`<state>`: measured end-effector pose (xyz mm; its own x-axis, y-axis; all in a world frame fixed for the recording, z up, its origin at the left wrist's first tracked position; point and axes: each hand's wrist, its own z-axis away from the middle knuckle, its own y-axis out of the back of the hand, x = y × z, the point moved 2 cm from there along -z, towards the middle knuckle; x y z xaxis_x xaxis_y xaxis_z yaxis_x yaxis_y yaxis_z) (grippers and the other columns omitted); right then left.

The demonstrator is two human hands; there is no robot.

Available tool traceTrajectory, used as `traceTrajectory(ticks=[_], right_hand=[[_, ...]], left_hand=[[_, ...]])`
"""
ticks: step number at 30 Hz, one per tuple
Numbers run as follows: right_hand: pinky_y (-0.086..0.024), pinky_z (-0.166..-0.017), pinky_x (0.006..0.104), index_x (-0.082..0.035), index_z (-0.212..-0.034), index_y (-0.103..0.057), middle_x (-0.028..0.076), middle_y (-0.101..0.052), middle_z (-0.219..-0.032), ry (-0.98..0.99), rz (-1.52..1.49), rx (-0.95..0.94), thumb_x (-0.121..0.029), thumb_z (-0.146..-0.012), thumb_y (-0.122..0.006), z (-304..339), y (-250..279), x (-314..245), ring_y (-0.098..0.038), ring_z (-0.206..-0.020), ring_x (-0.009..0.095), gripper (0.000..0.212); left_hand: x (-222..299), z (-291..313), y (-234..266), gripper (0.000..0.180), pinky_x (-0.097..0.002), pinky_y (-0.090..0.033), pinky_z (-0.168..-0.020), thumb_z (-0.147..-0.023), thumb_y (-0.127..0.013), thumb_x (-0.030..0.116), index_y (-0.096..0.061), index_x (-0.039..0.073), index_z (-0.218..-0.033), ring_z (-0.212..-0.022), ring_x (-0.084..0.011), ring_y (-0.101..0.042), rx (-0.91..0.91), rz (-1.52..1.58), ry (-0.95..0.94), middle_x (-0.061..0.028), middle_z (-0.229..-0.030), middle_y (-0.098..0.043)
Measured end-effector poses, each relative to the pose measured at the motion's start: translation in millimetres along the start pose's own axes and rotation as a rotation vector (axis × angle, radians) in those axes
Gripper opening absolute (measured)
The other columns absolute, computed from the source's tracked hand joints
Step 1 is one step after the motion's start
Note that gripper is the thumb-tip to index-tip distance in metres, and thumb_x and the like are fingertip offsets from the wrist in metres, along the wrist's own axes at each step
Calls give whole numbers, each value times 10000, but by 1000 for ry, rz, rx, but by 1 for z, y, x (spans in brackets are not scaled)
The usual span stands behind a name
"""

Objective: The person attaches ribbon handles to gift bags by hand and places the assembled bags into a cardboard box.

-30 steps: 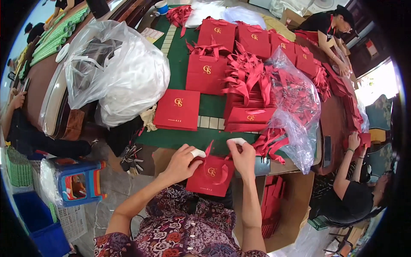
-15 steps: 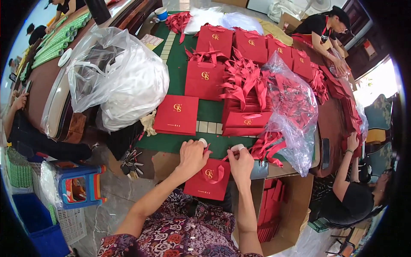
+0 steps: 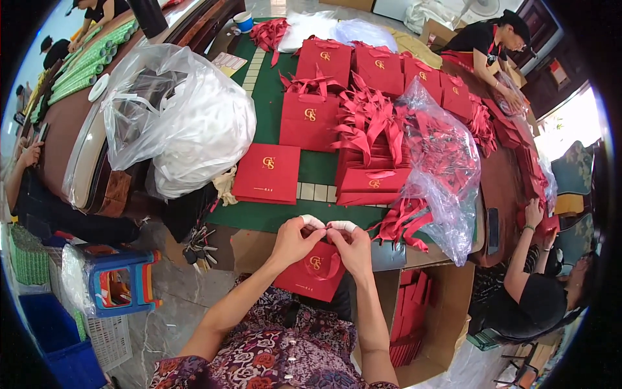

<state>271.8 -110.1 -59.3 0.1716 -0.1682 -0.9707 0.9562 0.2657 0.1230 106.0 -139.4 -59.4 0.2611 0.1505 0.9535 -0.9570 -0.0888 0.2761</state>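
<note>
A small red paper gift bag [image 3: 310, 277] with a gold emblem and a red ribbon loop on its front lies over my lap, at the table's near edge. Just above its top edge my left hand [image 3: 295, 241] and my right hand [image 3: 352, 247] meet, their thumbs and fingertips pinched together. A bit of red ribbon shows at the fingertips; most of it is hidden by the fingers. White wraps cover a finger on each hand. Ahead on the green table lies a flat stack of red bags [image 3: 267, 174].
Ribbon-handled bags [image 3: 372, 178] stand packed together. Right of them lies a clear plastic bag of red ribbons [image 3: 444, 149]. A bulky clear bag of white material [image 3: 201, 129] is at left. Below right is a cardboard box [image 3: 444, 318] holding red bags. Other people work at right.
My two hands have come together above the bag; before, they were apart with red ribbon at each hand's fingers. The bag has shifted slightly left.
</note>
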Motion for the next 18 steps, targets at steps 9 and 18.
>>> traceTrajectory(ticks=[9, 18], right_hand=[[-459, -652, 203, -6, -1039, -718, 0, -695, -838, -86, -198, -135, -90, -927, -674, -1, 9, -4, -611, -740, 53, 146], [-418, -605, 196, -43, -1052, -731, -36, -686, -831, -125, -245, -174, -113, -924, -698, -1, 11, -1, -571, -713, 29, 149]], left_hand=[[11, 1, 2, 118, -274, -540, -669, -854, -740, 109, -732, 14, -923, -717, -102, -679, -53, -11, -16, -57, -797, -739], [15, 2, 5, 125, -260, -532, -668, -852, -746, 107, -731, 4, -922, -722, -83, -664, -92, 3, -16, -48, -805, -737]])
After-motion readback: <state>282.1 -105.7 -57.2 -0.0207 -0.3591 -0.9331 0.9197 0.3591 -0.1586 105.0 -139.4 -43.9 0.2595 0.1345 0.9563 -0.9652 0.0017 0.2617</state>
